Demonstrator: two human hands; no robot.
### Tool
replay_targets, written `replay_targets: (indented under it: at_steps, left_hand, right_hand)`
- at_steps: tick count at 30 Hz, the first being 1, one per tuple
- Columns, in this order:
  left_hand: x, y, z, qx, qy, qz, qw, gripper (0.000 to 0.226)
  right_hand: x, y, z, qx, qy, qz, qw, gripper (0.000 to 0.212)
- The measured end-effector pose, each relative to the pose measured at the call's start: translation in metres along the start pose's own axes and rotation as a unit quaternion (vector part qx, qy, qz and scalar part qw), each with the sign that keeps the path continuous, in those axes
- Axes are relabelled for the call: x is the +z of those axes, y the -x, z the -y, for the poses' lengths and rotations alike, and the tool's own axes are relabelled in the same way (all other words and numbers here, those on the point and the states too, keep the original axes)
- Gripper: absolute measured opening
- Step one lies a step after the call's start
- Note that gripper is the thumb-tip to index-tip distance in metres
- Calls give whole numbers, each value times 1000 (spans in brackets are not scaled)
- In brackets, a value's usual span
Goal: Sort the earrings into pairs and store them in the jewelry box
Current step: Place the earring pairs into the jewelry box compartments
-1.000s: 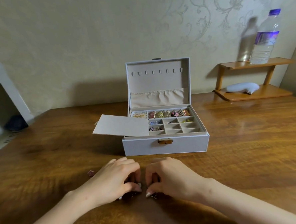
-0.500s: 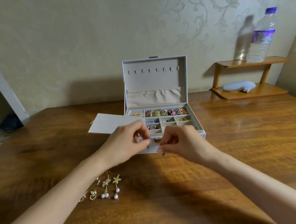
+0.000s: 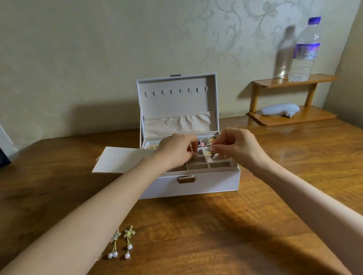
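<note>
The white jewelry box (image 3: 200, 184) stands open on the table, lid upright, its tray of small compartments partly filled with earrings. Both my hands hover over the tray. My right hand (image 3: 238, 146) pinches a small dark earring (image 3: 212, 156) that dangles over a compartment. My left hand (image 3: 176, 151) has its fingers curled over the tray, pinching something thin and pale; what it is I cannot tell. Two gold flower earrings with pearl drops (image 3: 121, 244) lie side by side on the table near my left forearm.
A flat white panel (image 3: 120, 160) juts out from the box's left side. A small wooden shelf (image 3: 292, 117) at the back right carries a water bottle (image 3: 305, 51) and a white object (image 3: 281, 110). The wall runs close behind the wooden table (image 3: 224, 230).
Both hands rose from the table's front edge, where they picked at small earrings, and moved forward over the box tray. The flower earrings came into view on the table.
</note>
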State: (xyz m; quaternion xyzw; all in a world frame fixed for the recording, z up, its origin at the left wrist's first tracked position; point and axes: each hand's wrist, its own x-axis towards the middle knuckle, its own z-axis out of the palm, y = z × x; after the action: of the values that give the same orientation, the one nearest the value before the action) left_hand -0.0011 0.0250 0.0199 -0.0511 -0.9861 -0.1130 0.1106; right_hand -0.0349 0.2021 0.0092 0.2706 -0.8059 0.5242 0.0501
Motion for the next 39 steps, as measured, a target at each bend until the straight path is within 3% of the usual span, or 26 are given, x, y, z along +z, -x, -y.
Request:
replay_targets:
  at_steps: [5,16,25,33,39]
  left_hand:
    - [4,-3,-6,19,-62,42,997,16]
    - [10,-2,3,15,-100,-58,993,25]
    - [-6,8,11,-8,-40,-168,985,23]
    - [-5,19,18,-3,-45,-168,985,21]
    - [-6,25,20,3,-39,-165,986,16]
  right_hand:
    - [0,-2,-4,-4,-3,-4,1000,13]
    - [-2,-9,-8,-10,3,-3,1000,13]
    - [21,-26,-1,-29,111,67,991,10]
    - [36,-29,-2,-9,184,78,980,13]
    - [37,-28,-2,-47,269,61,960,18]
